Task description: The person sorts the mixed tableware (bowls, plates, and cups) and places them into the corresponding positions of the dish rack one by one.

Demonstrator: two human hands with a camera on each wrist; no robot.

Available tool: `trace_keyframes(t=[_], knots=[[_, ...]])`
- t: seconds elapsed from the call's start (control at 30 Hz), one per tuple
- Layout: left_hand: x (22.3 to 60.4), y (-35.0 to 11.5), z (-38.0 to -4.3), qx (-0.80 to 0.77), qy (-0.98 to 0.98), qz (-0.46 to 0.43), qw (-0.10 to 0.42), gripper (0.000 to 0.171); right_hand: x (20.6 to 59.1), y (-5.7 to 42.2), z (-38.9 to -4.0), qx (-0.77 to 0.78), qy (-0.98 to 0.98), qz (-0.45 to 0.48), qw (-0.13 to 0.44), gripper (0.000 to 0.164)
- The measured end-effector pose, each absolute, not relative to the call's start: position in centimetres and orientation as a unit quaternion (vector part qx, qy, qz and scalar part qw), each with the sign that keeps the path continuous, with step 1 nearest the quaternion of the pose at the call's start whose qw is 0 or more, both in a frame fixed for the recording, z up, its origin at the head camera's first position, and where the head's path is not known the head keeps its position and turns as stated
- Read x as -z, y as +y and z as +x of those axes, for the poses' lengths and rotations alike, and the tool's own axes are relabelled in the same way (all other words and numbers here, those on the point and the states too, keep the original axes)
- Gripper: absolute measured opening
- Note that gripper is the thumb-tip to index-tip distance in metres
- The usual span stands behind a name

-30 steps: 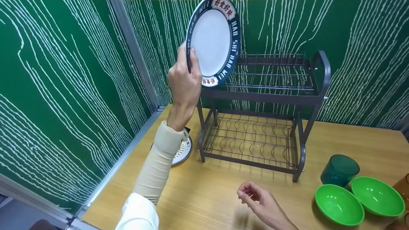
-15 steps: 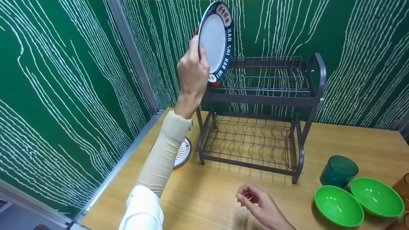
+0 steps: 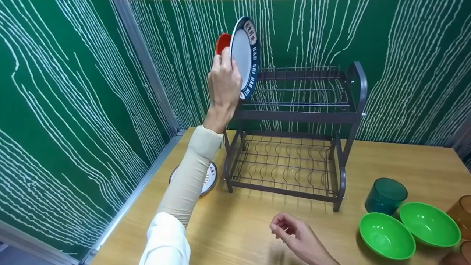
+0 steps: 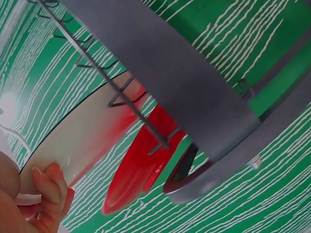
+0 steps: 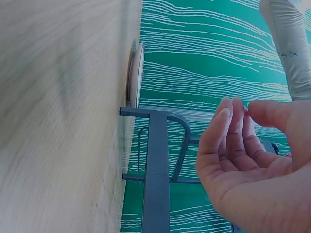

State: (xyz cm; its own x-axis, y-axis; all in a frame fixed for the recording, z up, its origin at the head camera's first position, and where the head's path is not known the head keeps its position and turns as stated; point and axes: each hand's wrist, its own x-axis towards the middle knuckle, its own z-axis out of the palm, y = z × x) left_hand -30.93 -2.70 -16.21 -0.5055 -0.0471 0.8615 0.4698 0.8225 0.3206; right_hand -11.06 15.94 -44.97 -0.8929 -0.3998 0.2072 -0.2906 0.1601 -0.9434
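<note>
My left hand (image 3: 223, 81) grips the near rim of a white plate (image 3: 243, 55) with a dark blue lettered border. The plate stands nearly upright over the left end of the dark two-tier dish rack (image 3: 294, 117). Just left of it a red dish (image 3: 222, 43) shows above my knuckles. In the left wrist view the plate (image 4: 73, 131) overlaps the upper tier's wires, and the red dish (image 4: 138, 170) stands tilted beside it. My right hand (image 3: 300, 237) hovers over the table before the rack, fingers loosely curled around nothing; the right wrist view shows the palm (image 5: 252, 179) bare.
Two green bowls (image 3: 387, 235), a teal cup (image 3: 386, 195) and amber cups (image 3: 461, 211) stand at the right. A patterned plate (image 3: 209, 178) lies left of the rack, partly behind my left forearm. Green panels (image 3: 66, 110) rise along the left and back.
My left hand has lowered the plate toward the rack's upper tier and turned it more edge-on. The red dish has come into view behind it. My right hand has hardly moved.
</note>
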Motion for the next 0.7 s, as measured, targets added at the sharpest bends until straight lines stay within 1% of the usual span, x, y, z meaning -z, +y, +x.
trace_keyframes(t=[0.27, 0.7], knots=[[16.4, -2.3, -31.6, 0.257, -0.841, -0.108, 0.463, 0.032, 44.7, 16.0, -11.2, 0.599, 0.766, -0.228, 0.045, 0.018], [16.7, -1.8, -32.7, 0.206, -0.857, -0.084, 0.464, 0.029, 45.3, 16.1, -11.3, 0.609, 0.746, -0.269, 0.010, 0.010]])
